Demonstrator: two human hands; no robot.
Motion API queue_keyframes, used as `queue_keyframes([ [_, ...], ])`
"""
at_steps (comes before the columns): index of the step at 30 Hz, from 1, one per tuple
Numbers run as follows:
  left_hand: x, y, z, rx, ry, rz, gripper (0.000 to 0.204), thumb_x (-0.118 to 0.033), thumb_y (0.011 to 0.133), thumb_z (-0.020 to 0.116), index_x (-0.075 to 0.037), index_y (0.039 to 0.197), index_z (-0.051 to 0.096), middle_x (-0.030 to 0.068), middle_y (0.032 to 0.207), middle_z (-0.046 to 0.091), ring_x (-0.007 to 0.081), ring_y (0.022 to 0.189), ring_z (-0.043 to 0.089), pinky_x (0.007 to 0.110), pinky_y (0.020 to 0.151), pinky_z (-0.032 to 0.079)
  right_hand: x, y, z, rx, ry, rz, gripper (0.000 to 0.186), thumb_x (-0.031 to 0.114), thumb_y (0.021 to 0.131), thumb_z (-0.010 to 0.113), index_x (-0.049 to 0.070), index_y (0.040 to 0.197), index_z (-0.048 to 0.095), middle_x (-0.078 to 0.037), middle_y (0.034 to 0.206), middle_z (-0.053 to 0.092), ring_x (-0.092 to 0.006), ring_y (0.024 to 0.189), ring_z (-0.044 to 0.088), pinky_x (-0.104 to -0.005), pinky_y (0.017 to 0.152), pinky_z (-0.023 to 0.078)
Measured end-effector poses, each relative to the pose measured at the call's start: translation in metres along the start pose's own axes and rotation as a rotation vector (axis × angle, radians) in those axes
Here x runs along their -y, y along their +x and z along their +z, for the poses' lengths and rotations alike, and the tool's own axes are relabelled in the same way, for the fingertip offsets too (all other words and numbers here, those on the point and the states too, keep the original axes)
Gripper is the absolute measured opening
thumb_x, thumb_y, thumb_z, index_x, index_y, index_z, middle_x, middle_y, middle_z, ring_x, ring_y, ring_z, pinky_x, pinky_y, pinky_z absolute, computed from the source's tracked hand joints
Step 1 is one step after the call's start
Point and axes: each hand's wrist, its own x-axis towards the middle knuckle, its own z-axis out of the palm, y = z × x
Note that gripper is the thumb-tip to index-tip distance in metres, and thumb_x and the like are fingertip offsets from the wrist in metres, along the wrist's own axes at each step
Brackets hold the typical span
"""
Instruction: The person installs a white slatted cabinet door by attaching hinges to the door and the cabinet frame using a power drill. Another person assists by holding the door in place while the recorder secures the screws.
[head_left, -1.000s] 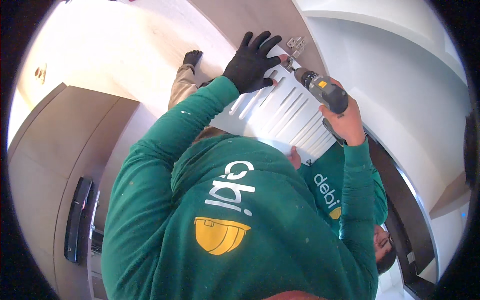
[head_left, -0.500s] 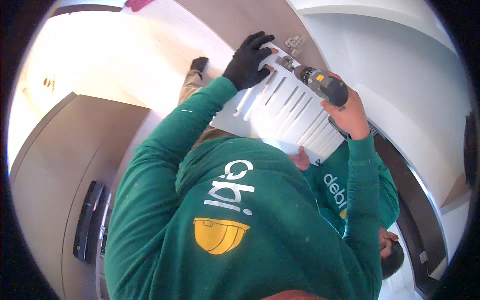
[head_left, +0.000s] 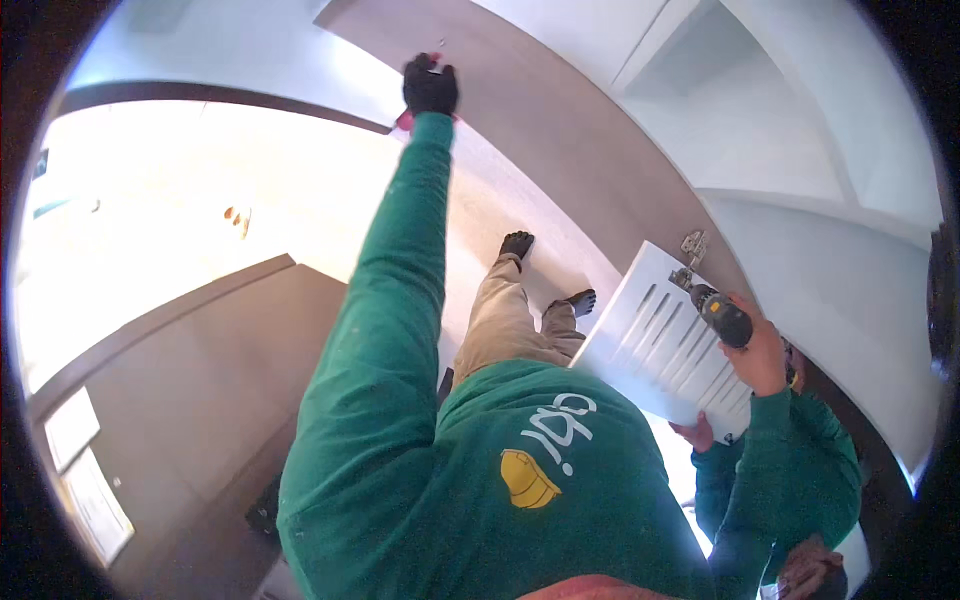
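My right hand (head_left: 757,350) is closed round a dark cordless drill (head_left: 725,318). The drill's nose points at a metal hinge (head_left: 684,279) on the corner of a white slotted panel (head_left: 622,325). Far out ahead, my left hand (head_left: 431,88) wears a black glove with bare fingertips. It is over the edge of a long brown board (head_left: 560,130), fingers bent, a gap showing between thumb and fingers. Tiny bits (head_left: 442,43), too small to name, lie just past the fingertips. A co-worker's hand (head_left: 697,432) holds the panel's lower edge.
Beside the panel, another metal hinge piece (head_left: 695,243) rests on the brown board. White cabinet compartments (head_left: 740,110) stand beyond it. My feet (head_left: 517,244) are on the pale floor at centre. A brown cabinet (head_left: 200,400) fills the left; the co-worker (head_left: 815,480) is close at right.
My left hand has left the white panel's corner and reached far forward to the brown board. My right hand still holds the drill at the hinge. The whole view has swung left.
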Motion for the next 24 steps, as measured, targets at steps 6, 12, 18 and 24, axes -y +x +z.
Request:
queue_keyframes([
  [6, 0.069, 0.074, 0.065, 0.282, 0.247, 0.223, 0.021, -0.027, 0.081, 0.06, -0.012, 0.088, 0.073, 0.0119, 0.094, 0.072, 0.0315, 0.097, 0.068, 0.045, 0.085, 0.054, 0.016, -0.002, -0.006, 0.108, -0.065, 0.212, 0.075, 0.0, 0.072, 0.076, 0.015, 0.142, 0.053, -0.019, 0.122, 0.067, -0.0405, 0.114, 0.062, -0.0445, 0.095, 0.051],
  [12, 0.101, 0.091, 0.086, 0.359, 0.291, 0.194, 0.033, -0.039, 0.088, 0.057, -0.013, 0.097, 0.076, 0.0146, 0.096, 0.074, 0.0361, 0.091, 0.071, 0.046, 0.083, 0.055, 0.01, -0.024, 0.014, -0.067, 0.171, 0.27, 0.063, 0.012, 0.082, 0.074, 0.019, 0.141, 0.053, -0.019, 0.113, 0.069, -0.0393, 0.105, 0.066, -0.043, 0.09, 0.053],
  [18, 0.097, 0.068, 0.075, 0.153, 0.109, 0.188, 0.028, -0.034, 0.089, 0.063, -0.009, 0.094, 0.074, 0.0134, 0.098, 0.074, 0.0324, 0.092, 0.07, 0.043, 0.083, 0.055, -0.003, -0.077, 0.053, -0.279, 0.629, 0.602, 0.051, 0.011, 0.082, 0.08, 0.006, 0.129, 0.061, -0.01, 0.108, 0.073, -0.0193, 0.095, 0.068, -0.034, 0.084, 0.055],
  [24, -0.038, -0.096, -0.015, 0.626, -0.929, -0.339, 0.012, -0.012, 0.094, 0.06, -0.005, 0.1, 0.069, 0.0071, 0.097, 0.07, 0.0175, 0.091, 0.067, 0.032, 0.079, 0.055, 0.044, -0.124, 0.075, -0.516, 1.13, 0.64, 0.04, 0.005, 0.086, 0.074, 0.002, 0.124, 0.061, -0.01, 0.106, 0.071, -0.0109, 0.078, 0.062, -0.0265, 0.071, 0.053],
])
